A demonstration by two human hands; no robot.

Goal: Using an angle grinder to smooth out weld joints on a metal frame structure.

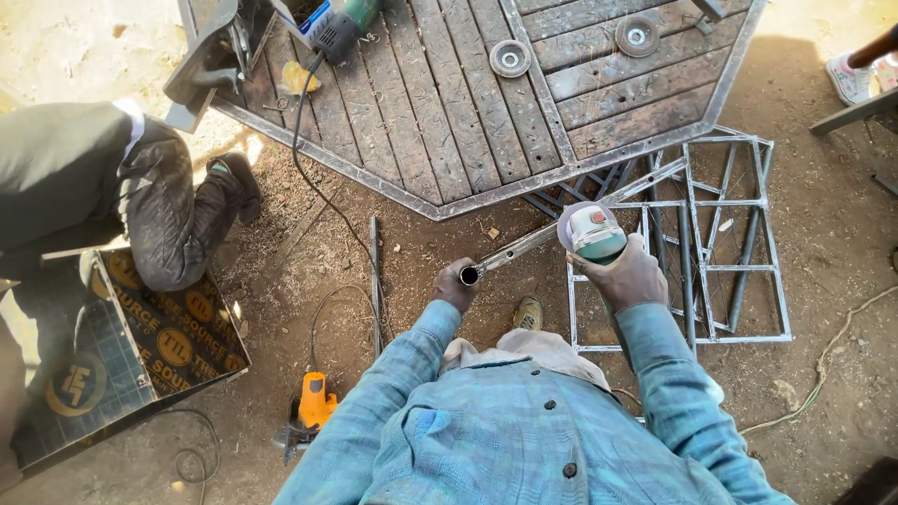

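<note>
**Two hands at a metal tube and an angle grinder, seen from above**

Far to the left of the hands, a second person [112, 187] in dark clothes crouches on the dirt ground [421, 252], beside a dark printed board [140, 346] lying flat. Nearer, below and left of the left hand, an orange power tool [313, 404] rests on the ground with its cable looping away. A thin metal bar [375, 281] lies just left of the left hand, running away from the wearer.

The left hand [456, 285] is closed around the near end of a long metal tube [543, 236]; the fingers wrap the tube so that its open round mouth shows at the hand. From there the tube slants up and to the right, passing toward the right hand and onward over the frame beyond.

The right hand [629, 277] is clenched around the body of an angle grinder [591, 232] with a teal and white housing, held upright just above the tube; whether the tool touches the tube cannot be told. Both sleeves are blue checked cloth.

Under and to the right of the right hand lies a welded metal frame [720, 243] of square bars. Above both hands sits an octagonal desk [468, 103] of dark wooden planks in a steel rim. On it, up and to the left, rests a green power tool [341, 28] whose black cable [309, 159] trails down to the ground; up and between the hands lie two grinding discs [510, 58].
</note>
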